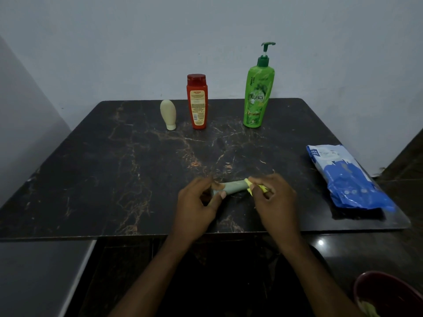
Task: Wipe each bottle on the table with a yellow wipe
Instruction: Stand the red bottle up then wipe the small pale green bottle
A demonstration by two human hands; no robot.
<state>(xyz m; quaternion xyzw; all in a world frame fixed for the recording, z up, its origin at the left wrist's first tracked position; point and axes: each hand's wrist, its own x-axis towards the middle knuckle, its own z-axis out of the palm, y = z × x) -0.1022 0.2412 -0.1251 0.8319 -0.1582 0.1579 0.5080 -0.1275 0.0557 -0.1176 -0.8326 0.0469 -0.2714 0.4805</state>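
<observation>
A small grey-green bottle (233, 186) lies sideways just above the table's front middle. My left hand (198, 207) grips its left end. My right hand (273, 197) pinches a yellow wipe (254, 187) against the bottle's right end. At the back of the dark marble table (114, 168) stand a small cream bottle (168, 114) on its cap, a red bottle (197, 101) and a tall green pump bottle (257, 92).
A blue and white wipes pack (345, 176) lies near the table's right edge. A dark red bowl (386, 294) with something pale yellow in it sits low at the bottom right. A wall rises right behind the table.
</observation>
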